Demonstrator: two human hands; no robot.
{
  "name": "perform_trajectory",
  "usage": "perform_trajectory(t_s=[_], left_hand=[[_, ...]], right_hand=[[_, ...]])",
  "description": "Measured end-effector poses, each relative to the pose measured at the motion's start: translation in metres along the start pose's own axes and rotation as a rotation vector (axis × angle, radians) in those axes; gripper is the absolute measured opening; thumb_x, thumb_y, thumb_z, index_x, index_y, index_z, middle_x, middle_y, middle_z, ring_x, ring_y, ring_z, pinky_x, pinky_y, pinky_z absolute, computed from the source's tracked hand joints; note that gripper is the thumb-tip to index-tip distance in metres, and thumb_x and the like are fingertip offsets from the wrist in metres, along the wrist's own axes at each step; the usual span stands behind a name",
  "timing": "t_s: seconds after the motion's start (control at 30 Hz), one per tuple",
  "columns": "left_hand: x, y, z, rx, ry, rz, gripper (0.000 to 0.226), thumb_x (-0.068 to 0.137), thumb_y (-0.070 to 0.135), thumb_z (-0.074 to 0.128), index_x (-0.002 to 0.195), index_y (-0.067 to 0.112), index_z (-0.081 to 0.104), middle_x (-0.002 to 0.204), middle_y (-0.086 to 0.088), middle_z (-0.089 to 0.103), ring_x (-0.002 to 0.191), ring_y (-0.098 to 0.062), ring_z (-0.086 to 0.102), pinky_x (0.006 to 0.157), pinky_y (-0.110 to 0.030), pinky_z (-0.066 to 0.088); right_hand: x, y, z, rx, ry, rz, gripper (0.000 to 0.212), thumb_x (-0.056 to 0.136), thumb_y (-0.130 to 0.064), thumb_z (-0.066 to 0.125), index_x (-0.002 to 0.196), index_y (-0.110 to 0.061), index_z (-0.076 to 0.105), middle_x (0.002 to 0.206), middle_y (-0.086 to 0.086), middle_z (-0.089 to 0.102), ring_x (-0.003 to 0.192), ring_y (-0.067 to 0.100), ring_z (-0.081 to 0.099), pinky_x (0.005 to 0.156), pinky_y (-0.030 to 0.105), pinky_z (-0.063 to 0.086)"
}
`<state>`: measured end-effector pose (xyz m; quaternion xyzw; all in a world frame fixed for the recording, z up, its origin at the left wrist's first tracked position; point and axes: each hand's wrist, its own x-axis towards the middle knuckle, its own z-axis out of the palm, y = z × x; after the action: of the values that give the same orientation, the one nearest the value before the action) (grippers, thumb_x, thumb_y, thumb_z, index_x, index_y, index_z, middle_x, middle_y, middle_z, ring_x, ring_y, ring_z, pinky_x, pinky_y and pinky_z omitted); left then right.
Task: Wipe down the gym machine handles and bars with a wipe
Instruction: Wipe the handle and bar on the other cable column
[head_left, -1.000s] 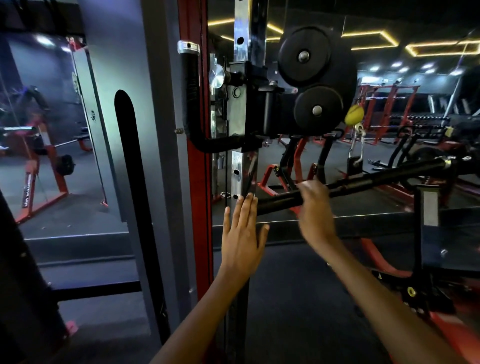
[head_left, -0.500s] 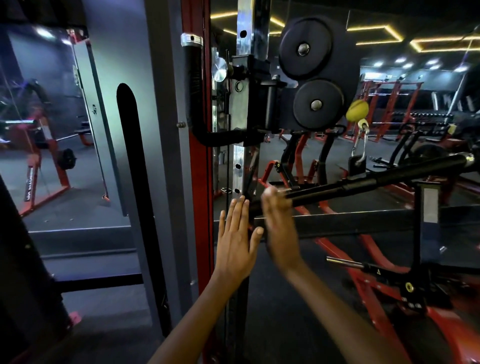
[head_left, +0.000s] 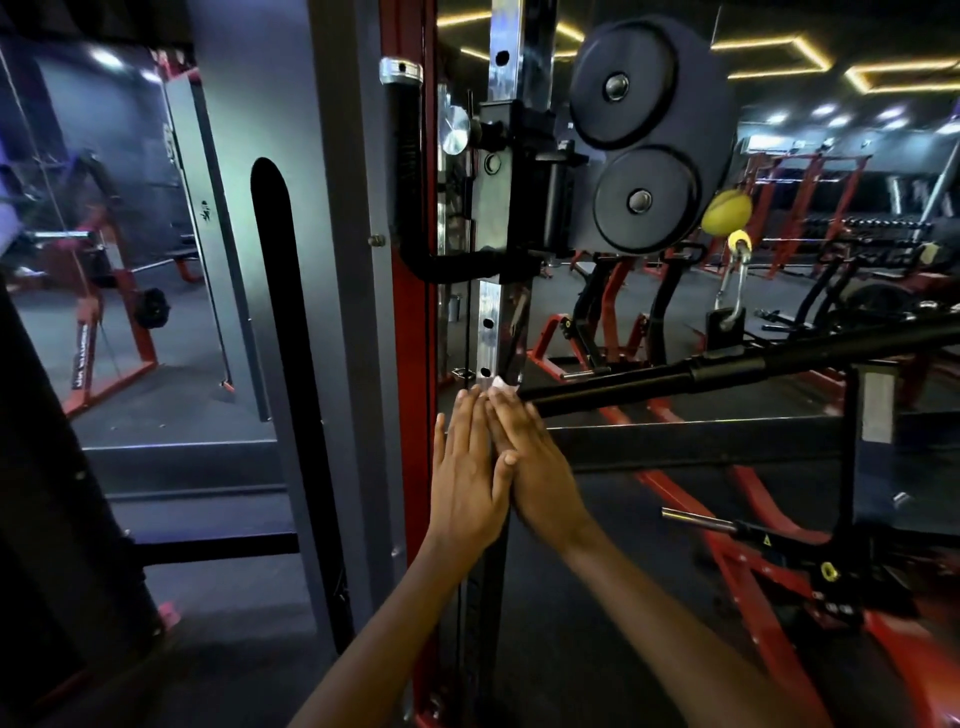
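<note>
Dim gym floor stretched behind, with yellow ceiling strips and red machine frames. At the far left a mirror (head_left: 104, 260) showed more red equipment. Beside it rose a grey panel (head_left: 322, 260) with a dark slot, then a red post (head_left: 410, 312) carrying a black L-shaped handle (head_left: 410, 197). A chrome upright (head_left: 498, 322) with holes stood next. Low against it the left hand (head_left: 467, 478) lay flat, fingers straight and together, holding nothing visible. The right hand (head_left: 535, 467) pressed alongside, touching it, fingers extended; a white wipe (head_left: 502, 383) peeked out at their fingertips, though which hand held it could not be told. A black bar (head_left: 727, 369) ran from there rightward, under two pulleys (head_left: 644, 135) and a yellow ball (head_left: 726, 210).
</note>
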<state>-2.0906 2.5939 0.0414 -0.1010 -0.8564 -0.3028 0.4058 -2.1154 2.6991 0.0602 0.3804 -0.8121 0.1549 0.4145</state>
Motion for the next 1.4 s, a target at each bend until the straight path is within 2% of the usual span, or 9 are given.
perform_trajectory(t_s=[0.3,0.5,0.73,0.9,1.03,1.13,1.2,1.3,1.4], left_hand=[[0.014,0.015,-0.011,0.195,0.036,-0.068,0.081,0.097,0.064,0.002,0.147,0.008,0.036,0.158,-0.008,0.025,0.150,-0.014,0.003,0.120,-0.035,-0.012],[0.077,0.059,0.009,0.311,-0.116,0.124,0.086,0.097,0.059,-0.007,0.137,0.008,0.050,0.141,-0.011,0.051,0.140,-0.026,0.036,0.119,-0.044,0.010],[0.080,0.038,0.005,0.333,-0.192,0.171,0.087,0.091,0.064,-0.012,0.148,0.020,0.038,0.149,-0.001,0.043,0.143,-0.019,0.028,0.117,-0.033,-0.004],[0.066,0.028,0.003,0.320,-0.219,0.154,0.074,0.097,0.061,0.001,0.147,0.021,0.038,0.148,-0.001,0.045,0.142,-0.018,0.032,0.119,-0.036,0.007],[0.061,0.006,-0.011,0.290,-0.235,0.154,0.074,0.096,0.060,0.008,0.149,0.015,0.034,0.151,-0.004,0.040,0.143,-0.018,0.030,0.119,-0.031,0.014],[0.054,0.002,-0.014,0.305,-0.236,0.184,0.072,0.097,0.059,0.008,0.152,0.017,0.026,0.157,-0.002,0.031,0.147,-0.015,0.019,0.121,-0.029,0.004],[0.049,0.004,-0.014,0.316,-0.214,0.177,0.070,0.097,0.059,0.009,0.152,0.018,0.025,0.158,-0.002,0.028,0.148,-0.016,0.014,0.121,-0.031,0.000],[0.043,0.008,-0.016,0.335,-0.168,0.174,0.067,0.099,0.057,0.012,0.151,0.018,0.029,0.157,-0.003,0.030,0.148,-0.018,0.014,0.120,-0.032,-0.002],[0.039,0.012,-0.018,0.337,-0.134,0.160,0.064,0.100,0.056,0.016,0.150,0.019,0.033,0.156,-0.004,0.031,0.148,-0.020,0.016,0.120,-0.032,-0.005]], right_hand=[[-0.023,0.105,-0.067,-0.138,0.311,0.561,0.069,0.078,0.014,0.043,0.143,-0.006,0.034,0.150,0.011,0.031,0.143,0.030,0.016,0.116,0.047,0.021],[0.002,0.078,-0.048,-0.085,0.111,0.161,0.047,0.086,0.009,0.048,0.132,0.001,0.047,0.140,0.018,0.044,0.135,0.029,0.033,0.111,0.043,0.030],[-0.017,0.121,-0.075,-0.140,0.204,0.474,0.071,0.078,0.023,0.043,0.143,-0.005,0.030,0.152,0.009,0.027,0.144,0.025,0.014,0.117,0.032,0.022],[-0.015,0.097,-0.051,-0.077,0.123,0.183,0.077,0.071,0.028,0.045,0.141,-0.002,0.034,0.149,0.015,0.032,0.140,0.026,0.025,0.117,0.029,0.018],[-0.046,0.112,-0.069,0.184,0.534,0.682,0.064,0.077,0.022,0.041,0.137,-0.001,0.044,0.144,0.013,0.042,0.133,0.022,0.041,0.108,0.033,0.038],[-0.057,0.116,-0.065,0.857,0.940,1.336,0.037,0.085,0.010,0.043,0.118,0.004,0.060,0.123,0.024,0.058,0.110,0.028,0.058,0.095,0.038,0.049],[-0.043,0.112,-0.075,1.275,0.878,1.548,0.023,0.089,0.005,0.047,0.106,0.003,0.063,0.121,0.016,0.060,0.103,0.022,0.060,0.082,0.024,0.054],[0.000,0.100,-0.094,1.566,0.798,1.456,0.020,0.092,0.007,0.041,0.089,-0.003,0.057,0.115,0.013,0.057,0.102,0.019,0.056,0.104,0.028,0.042],[0.032,0.067,-0.082,1.609,0.702,1.532,0.027,0.093,0.008,0.038,0.109,-0.004,0.056,0.122,0.017,0.056,0.101,0.022,0.058,0.097,0.028,0.046]])
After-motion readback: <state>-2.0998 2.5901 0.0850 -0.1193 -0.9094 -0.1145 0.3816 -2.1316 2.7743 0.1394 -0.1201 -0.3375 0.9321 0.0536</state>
